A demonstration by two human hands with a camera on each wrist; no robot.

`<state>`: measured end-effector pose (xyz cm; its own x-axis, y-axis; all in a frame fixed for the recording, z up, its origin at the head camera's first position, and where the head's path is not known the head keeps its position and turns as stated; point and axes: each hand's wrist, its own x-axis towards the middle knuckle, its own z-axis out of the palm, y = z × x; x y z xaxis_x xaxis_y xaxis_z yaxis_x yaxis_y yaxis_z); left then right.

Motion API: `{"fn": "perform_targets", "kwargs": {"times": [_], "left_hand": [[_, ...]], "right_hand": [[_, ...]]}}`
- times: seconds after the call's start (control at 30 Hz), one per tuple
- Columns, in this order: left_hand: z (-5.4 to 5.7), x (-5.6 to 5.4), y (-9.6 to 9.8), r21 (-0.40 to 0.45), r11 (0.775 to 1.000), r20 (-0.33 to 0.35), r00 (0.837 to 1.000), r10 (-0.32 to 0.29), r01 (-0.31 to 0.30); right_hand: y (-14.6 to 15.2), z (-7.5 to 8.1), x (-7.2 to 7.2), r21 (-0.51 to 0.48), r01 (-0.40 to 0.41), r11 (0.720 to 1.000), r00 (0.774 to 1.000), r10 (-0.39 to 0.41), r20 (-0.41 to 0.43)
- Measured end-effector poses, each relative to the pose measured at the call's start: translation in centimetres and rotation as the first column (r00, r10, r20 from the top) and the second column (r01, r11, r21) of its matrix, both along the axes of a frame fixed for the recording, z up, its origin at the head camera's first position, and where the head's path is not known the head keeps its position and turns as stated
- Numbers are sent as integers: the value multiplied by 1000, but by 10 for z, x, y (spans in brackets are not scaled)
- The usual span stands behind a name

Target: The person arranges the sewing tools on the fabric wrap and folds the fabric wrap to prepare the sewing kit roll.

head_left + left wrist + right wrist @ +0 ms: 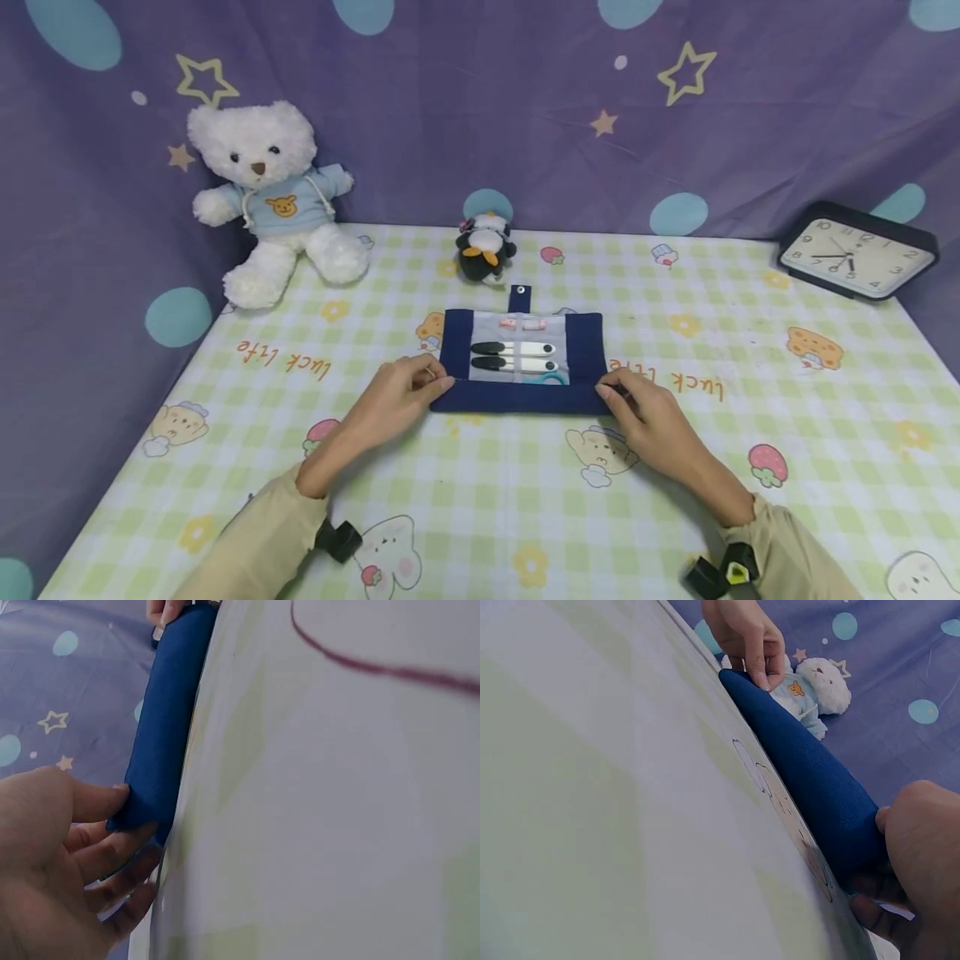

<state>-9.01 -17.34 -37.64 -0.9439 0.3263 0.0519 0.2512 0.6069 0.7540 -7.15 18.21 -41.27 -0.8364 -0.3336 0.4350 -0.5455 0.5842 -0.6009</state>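
A navy fabric tool pouch [585,346] lies unfolded on the table, its near edge folded over as a band. Inside, against a grey lining, are two black-and-white handled tools [513,364], a teal loop-shaped handle [551,378] partly covered by the fold, and small pink items [522,324] under a strap. A snap tab [521,298] sticks out at the far side. My left hand [397,396] pinches the left end of the folded band between thumb and fingers. At the right end, my right hand [656,421] pinches the same band.
Behind the pouch sits a small penguin plush [486,247]. A white teddy bear [277,200] in a blue shirt leans at the back left, and a black-framed clock [858,250] stands at the back right. A checked cloth [480,517] covers the table; a purple curtain hangs behind.
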Motion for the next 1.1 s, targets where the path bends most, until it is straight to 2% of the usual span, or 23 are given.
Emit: {"fn": "perform_targets", "kwargs": {"times": [0.1,0.2,0.27,0.33,0.4,0.47,0.53,0.6,0.67,0.73,0.87,0.93,1.0,1.03,1.1], "left_hand": [[0,-3,2,-33,999,-26,1000,3,-4],[-1,-7,1,-62,998,-59,998,-19,15],[-3,-10,-1,-75,996,-83,995,-50,44],[-4,-12,-2,-84,994,-107,991,-84,75],[-4,-14,-3,-108,989,-123,986,-113,99],[-4,-15,-3,-154,982,-132,982,-134,114],[-3,-15,-2,-211,970,-142,978,-154,122],[-2,-14,-1,-270,954,-167,970,-179,129],[-1,-12,0,-321,937,-210,954,-215,140],[0,-10,1,-353,923,-266,930,-255,153],[1,-7,1,-398,895,-366,860,-355,200],[2,-7,0,-415,881,-384,834,-395,226],[2,-6,-1,-424,869,-375,824,-424,254],[2,-6,-2,-425,865,-363,826,-431,265],[4,-5,-4,-420,862,-323,841,-435,284]], "right_hand": [[-1,1,-3,18,27,999,1000,-27,13],[-2,1,-6,32,35,999,999,-35,7],[-1,0,-7,62,25,998,999,-23,-40],[0,-1,-9,106,-7,994,992,20,-122],[1,-1,-11,163,-39,986,972,75,-222],[3,-1,-12,214,-75,974,941,140,-309],[5,0,-13,258,-98,961,910,191,-368],[6,1,-12,299,-104,949,891,223,-397],[6,2,-11,333,-105,937,882,243,-404],[6,2,-11,359,-103,928,884,250,-394],[6,0,-11,378,-103,920,888,257,-382],[6,0,-12,379,-110,919,890,260,-374],[6,-1,-12,379,-115,918,892,263,-367],[6,-1,-12,380,-117,918,894,264,-362],[6,-1,-12,379,-121,917,896,266,-357]]}}
